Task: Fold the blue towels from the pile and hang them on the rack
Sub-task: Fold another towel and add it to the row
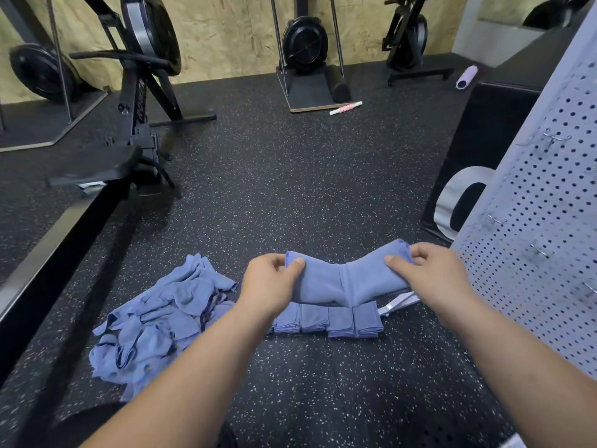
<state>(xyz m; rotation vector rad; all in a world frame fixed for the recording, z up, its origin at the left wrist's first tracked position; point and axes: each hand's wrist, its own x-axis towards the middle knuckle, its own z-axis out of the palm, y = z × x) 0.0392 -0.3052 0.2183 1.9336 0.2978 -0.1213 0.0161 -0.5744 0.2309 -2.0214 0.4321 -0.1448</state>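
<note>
Head view. Pinching the left end of a folded blue towel (349, 279) in the left grip (271, 282), thumb on top. Pinching the right end in the right grip (433, 273), likewise. Holding it stretched, sagging mid-span, above the speckled floor (290, 189) and just over a row of folded towels (336, 320) along the pale rack bar (399, 302). Lying crumpled left of that row: the pile (161, 318). Standing at the floor's right edge: a perforated panel (533, 253).

towel pile (155, 321) left of hung towels (339, 321) on the rack (399, 303), held towel (349, 279) above them, pegboard (542, 240) at right
</note>
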